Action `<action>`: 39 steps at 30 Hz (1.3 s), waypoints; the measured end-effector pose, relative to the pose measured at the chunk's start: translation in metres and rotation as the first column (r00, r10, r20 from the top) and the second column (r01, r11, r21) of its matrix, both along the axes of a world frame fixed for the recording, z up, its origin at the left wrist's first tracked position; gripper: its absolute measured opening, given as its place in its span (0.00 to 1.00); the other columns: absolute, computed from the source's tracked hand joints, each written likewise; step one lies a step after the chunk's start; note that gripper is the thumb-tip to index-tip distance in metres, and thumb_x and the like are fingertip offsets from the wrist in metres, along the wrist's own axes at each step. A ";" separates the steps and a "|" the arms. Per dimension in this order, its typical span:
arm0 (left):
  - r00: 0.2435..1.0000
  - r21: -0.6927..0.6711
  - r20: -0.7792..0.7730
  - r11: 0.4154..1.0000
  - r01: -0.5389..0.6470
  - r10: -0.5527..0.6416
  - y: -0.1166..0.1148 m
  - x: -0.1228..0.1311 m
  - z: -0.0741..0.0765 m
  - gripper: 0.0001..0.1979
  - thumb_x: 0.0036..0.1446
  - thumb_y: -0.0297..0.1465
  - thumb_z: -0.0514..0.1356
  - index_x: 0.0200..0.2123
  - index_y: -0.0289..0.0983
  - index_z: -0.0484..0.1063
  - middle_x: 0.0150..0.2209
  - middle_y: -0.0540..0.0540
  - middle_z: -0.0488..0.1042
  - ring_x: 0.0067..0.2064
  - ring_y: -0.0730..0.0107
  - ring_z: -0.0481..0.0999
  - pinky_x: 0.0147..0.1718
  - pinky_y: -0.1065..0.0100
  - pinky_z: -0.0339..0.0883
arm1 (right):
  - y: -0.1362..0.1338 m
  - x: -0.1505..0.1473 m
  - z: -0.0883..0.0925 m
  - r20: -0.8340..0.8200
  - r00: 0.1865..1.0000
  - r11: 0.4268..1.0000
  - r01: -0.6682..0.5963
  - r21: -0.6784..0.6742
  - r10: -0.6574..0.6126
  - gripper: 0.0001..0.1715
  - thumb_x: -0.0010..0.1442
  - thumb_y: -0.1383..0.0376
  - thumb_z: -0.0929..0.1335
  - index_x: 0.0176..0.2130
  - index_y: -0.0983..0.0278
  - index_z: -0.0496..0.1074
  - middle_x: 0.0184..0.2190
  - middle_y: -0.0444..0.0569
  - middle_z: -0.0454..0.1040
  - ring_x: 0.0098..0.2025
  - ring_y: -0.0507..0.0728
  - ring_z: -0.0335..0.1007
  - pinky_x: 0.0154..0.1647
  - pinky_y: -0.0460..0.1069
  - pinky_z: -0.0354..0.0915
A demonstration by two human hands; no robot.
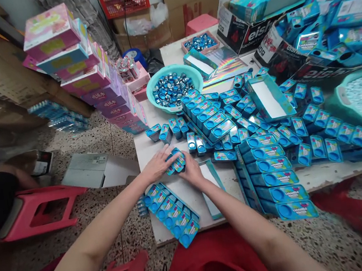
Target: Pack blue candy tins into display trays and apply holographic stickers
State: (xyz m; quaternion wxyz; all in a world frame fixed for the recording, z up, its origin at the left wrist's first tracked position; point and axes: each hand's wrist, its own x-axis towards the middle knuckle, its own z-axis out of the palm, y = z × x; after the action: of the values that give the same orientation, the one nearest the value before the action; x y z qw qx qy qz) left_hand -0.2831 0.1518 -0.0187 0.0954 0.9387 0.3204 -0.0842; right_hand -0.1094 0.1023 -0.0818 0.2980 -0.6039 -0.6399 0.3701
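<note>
Near the table's left edge, my left hand (157, 164) and my right hand (191, 170) close around a couple of small blue boxes (178, 162) with round caps, one hand on each side. Just below, a row of matching blue boxes (169, 211) lies in a tray at the table's front edge. An open blue carton with a white inside (213, 189) lies beside my right wrist. Beyond my hands stand a few loose blue boxes (165, 133). A filled tray of the boxes (210, 118) rests tilted on a pile. My fingertips are partly hidden.
A turquoise basin (151, 95) holds many small round caps. Stacked blue boxes (279, 177) stand at right, with cartons of more (316, 40) behind. Pink and purple boxes (107, 92) tower at left. Red stools (39, 209) stand on the floor; a person's arm (21, 171) shows there.
</note>
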 end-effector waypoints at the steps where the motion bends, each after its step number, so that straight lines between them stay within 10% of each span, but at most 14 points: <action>1: 0.996 0.014 -0.013 0.996 0.087 -0.087 0.000 0.002 0.001 0.35 0.56 0.20 0.48 0.65 0.45 0.44 0.67 0.41 0.43 0.68 0.51 0.40 0.60 0.49 0.47 | 0.004 0.002 0.000 -0.014 0.999 0.999 -0.050 -0.005 0.050 0.48 0.43 0.68 0.71 0.60 0.68 0.52 0.57 0.62 0.63 0.58 0.65 0.61 0.55 0.59 0.61; 6: 0.975 -0.060 -0.144 0.985 0.164 -0.171 -0.005 0.012 0.010 0.48 0.46 0.31 0.63 0.67 0.42 0.39 0.67 0.32 0.40 0.66 0.40 0.45 0.57 0.46 0.48 | -0.009 0.020 0.012 -0.100 0.983 0.988 -0.155 0.027 0.157 0.56 0.44 0.68 0.72 0.64 0.68 0.41 0.59 0.62 0.60 0.58 0.63 0.60 0.55 0.57 0.62; 13: 0.982 -0.058 -0.176 0.997 0.057 -0.067 -0.002 0.026 0.015 0.46 0.45 0.42 0.63 0.65 0.49 0.46 0.65 0.35 0.45 0.61 0.36 0.52 0.55 0.43 0.44 | -0.133 0.083 0.010 0.353 0.882 0.949 0.273 0.160 -0.313 0.29 0.61 0.59 0.62 0.58 0.69 0.56 0.52 0.61 0.65 0.55 0.66 0.60 0.53 0.61 0.60; 20: 0.925 0.021 -0.122 0.932 -0.361 0.361 -0.017 0.044 0.055 0.42 0.43 0.44 0.62 0.62 0.46 0.55 0.55 0.36 0.57 0.53 0.42 0.61 0.48 0.46 0.56 | -0.160 0.097 0.000 0.599 0.801 0.927 0.225 -0.300 0.000 0.17 0.63 0.70 0.57 0.49 0.64 0.67 0.43 0.52 0.71 0.43 0.55 0.70 0.36 0.46 0.64; 24: 0.928 -0.246 0.089 0.911 -0.330 0.361 -0.047 0.076 0.078 0.50 0.38 0.49 0.65 0.64 0.44 0.49 0.54 0.39 0.59 0.53 0.51 0.62 0.51 0.52 0.60 | -0.154 0.095 0.005 0.607 0.795 0.925 0.229 -0.304 0.002 0.18 0.64 0.69 0.58 0.51 0.64 0.66 0.44 0.52 0.70 0.43 0.54 0.71 0.31 0.45 0.63; 28: 0.953 -0.430 -0.027 0.857 -0.283 0.301 -0.068 0.126 0.051 0.51 0.38 0.50 0.65 0.64 0.44 0.49 0.51 0.39 0.64 0.49 0.50 0.67 0.46 0.53 0.64 | -0.158 0.097 0.001 0.586 0.810 0.930 0.228 -0.288 -0.017 0.18 0.63 0.70 0.58 0.50 0.64 0.67 0.42 0.52 0.71 0.40 0.54 0.72 0.30 0.45 0.64; 39: 0.967 -0.005 -0.111 0.972 -0.233 0.231 -0.084 0.160 0.006 0.46 0.47 0.40 0.63 0.66 0.47 0.44 0.65 0.34 0.46 0.62 0.36 0.52 0.55 0.43 0.50 | -0.162 0.094 -0.007 0.573 0.819 0.953 0.145 -0.265 0.034 0.21 0.60 0.77 0.56 0.47 0.67 0.69 0.41 0.57 0.72 0.42 0.58 0.71 0.32 0.47 0.68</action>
State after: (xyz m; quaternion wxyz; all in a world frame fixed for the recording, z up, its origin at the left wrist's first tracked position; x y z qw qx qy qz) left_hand -0.1231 0.0676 -0.0128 0.0953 0.8878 0.4320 -0.1265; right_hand -0.0154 -0.0599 -0.0890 0.0094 -0.7432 -0.6187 0.2547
